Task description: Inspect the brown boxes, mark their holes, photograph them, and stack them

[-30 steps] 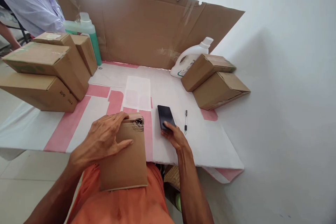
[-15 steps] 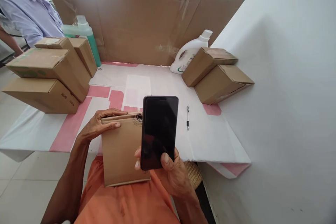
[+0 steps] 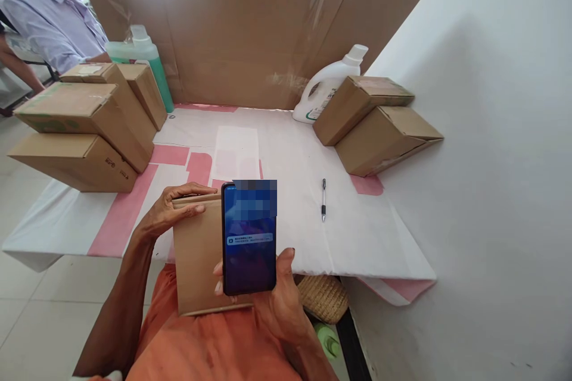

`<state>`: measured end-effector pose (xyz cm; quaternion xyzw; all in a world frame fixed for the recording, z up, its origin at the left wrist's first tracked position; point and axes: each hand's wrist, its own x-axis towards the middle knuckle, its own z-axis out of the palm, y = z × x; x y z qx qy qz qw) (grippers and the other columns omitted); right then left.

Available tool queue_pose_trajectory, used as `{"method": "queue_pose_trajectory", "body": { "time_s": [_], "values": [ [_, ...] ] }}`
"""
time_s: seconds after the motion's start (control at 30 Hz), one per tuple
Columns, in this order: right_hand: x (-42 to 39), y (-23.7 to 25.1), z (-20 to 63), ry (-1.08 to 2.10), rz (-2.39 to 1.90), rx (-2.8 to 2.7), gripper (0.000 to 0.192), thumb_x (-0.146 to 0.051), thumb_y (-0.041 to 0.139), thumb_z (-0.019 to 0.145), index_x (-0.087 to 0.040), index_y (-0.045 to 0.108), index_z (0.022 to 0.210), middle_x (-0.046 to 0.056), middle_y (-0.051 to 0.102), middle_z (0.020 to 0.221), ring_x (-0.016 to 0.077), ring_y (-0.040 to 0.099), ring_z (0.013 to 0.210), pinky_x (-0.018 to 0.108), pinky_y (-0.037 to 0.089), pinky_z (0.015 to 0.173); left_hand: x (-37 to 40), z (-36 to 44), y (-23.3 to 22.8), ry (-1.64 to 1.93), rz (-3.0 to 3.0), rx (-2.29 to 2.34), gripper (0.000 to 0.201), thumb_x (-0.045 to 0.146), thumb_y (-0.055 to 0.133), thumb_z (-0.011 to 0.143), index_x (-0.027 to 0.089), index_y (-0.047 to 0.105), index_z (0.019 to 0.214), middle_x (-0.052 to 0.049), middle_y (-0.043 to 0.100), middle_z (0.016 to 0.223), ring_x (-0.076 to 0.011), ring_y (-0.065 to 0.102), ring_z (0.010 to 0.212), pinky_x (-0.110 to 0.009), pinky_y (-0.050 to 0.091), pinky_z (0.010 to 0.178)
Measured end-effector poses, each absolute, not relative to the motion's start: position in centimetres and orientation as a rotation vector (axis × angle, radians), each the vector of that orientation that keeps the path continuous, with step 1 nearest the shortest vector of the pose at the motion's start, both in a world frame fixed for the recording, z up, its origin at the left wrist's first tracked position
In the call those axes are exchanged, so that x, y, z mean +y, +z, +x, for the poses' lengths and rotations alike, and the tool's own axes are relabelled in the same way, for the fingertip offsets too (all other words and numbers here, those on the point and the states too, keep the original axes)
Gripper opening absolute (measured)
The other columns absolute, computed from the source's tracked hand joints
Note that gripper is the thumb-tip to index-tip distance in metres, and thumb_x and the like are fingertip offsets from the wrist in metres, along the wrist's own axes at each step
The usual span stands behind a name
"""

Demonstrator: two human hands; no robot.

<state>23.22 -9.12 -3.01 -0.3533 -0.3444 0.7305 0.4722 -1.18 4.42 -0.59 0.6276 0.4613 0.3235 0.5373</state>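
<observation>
A: Right hand?

B: Raised in front of the chest, fingers wrapped around the lower half of a phone. Thumb on the right edge, fingertips showing at the left edge. Phone upright, screen lit and facing the camera; part of the screen is blurred out, so the content can't be read.

A: Left hand?

B: Curled over the top edge of a flat cardboard box, thumb on the front face, fingers across the top. The box leans from the person's lap, on orange cloth, up against the near edge of the table. The phone overlaps its right side in this view; whether they touch, can't tell.

A: Table surface?

B: White sheet with pink bands. A pen lies loose on it to the right of the phone, well apart from both hands.

A: Around the edges?

B: Stacked brown cartons at left, with a green bottle behind them. Two more cartons at right, leaning, a white jug just behind. A big cardboard sheet stands along the back. Woven basket under the table's near edge.

A: Anyone else?

B: A person in a pale shirt at far left, beyond the cartons.
</observation>
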Motion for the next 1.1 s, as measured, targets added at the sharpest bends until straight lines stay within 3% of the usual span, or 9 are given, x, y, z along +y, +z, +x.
{"method": "queue_pose_trajectory", "body": {
  "time_s": [0.1,0.33,0.5,0.6,0.73,0.87,0.97,1.1],
  "values": [
    [-9.0,-2.7,23.2,1.906,-0.800,-0.668,0.093,-0.097,0.028,0.093,-0.024,0.084,0.112,0.013,0.085,0.103,0.0293,0.079,0.076,0.042,0.061,0.072,4.4,-1.3,-0.7,0.785,1.459,1.090,0.052,0.058,0.085,0.082,0.024,0.084,0.121,-0.011,0.079,0.133,-0.0368,0.074,0.122,-0.036,0.059,0.093],
    [-9.3,-2.6,23.3,1.903,-0.771,-0.653,0.094,-0.098,0.034,0.092,-0.021,0.082,0.117,0.014,0.085,0.106,0.0273,0.079,0.077,0.041,0.063,0.077,4.5,-1.2,-0.7,0.785,1.469,1.108,0.054,0.060,0.084,0.082,0.024,0.084,0.121,-0.012,0.078,0.135,-0.0367,0.074,0.121,-0.036,0.060,0.091],
    [-7.8,-1.5,23.6,1.809,-0.827,-0.591,0.087,-0.096,0.050,0.089,-0.018,0.080,0.113,0.015,0.085,0.100,0.0273,0.080,0.070,0.038,0.061,0.064,4.4,-1.0,-0.3,0.796,1.471,1.135,0.057,0.064,0.083,0.080,0.022,0.085,0.119,-0.013,0.079,0.132,-0.0368,0.072,0.119,-0.036,0.059,0.090],
    [-4.9,-2.7,25.2,1.585,-0.988,-0.582,0.082,-0.095,0.059,0.085,-0.017,0.078,0.102,0.012,0.083,0.085,0.0261,0.077,0.059,0.035,0.058,0.052,4.4,-1.1,-0.2,0.779,1.439,1.153,0.059,0.065,0.083,0.079,0.023,0.084,0.120,-0.012,0.080,0.129,-0.0363,0.072,0.117,-0.034,0.057,0.086],
    [0.4,-7.0,29.1,1.169,-1.334,-0.782,0.076,-0.095,0.059,0.083,-0.020,0.065,0.074,0.003,0.066,0.059,0.0210,0.065,0.050,0.033,0.054,0.048,4.4,-1.2,-0.7,0.797,1.387,1.168,0.059,0.066,0.083,0.079,0.023,0.084,0.120,-0.011,0.080,0.129,-0.0358,0.072,0.117,-0.034,0.055,0.086],
    [4.2,-10.9,33.0,0.910,-1.723,-0.844,0.077,-0.100,0.045,0.080,-0.024,0.054,0.070,0.000,0.057,0.059,0.0178,0.054,0.051,0.033,0.049,0.047,4.5,-1.1,-1.1,0.814,1.355,1.177,0.057,0.065,0.084,0.079,0.024,0.084,0.119,-0.010,0.082,0.124,-0.0357,0.073,0.117,-0.035,0.055,0.087],
    [5.1,-12.3,34.9,0.797,-1.875,-0.840,0.070,-0.091,0.039,0.087,-0.025,0.054,0.073,0.002,0.057,0.062,0.0206,0.054,0.056,0.034,0.046,0.048,4.9,-0.9,-1.3,0.816,1.336,1.167,0.058,0.065,0.083,0.080,0.022,0.084,0.119,-0.010,0.082,0.120,-0.0337,0.074,0.111,-0.033,0.055,0.083],
    [5.0,-12.6,36.2,0.576,-2.031,-0.951,0.051,-0.070,0.046,0.093,-0.024,0.058,0.074,0.009,0.065,0.071,0.0265,0.060,0.076,0.037,0.051,0.070,5.7,-0.7,-2.2,0.834,1.254,1.150,0.063,0.066,0.082,0.081,0.019,0.083,0.122,-0.012,0.082,0.120,-0.0330,0.076,0.104,-0.033,0.055,0.077]
  ]
}}
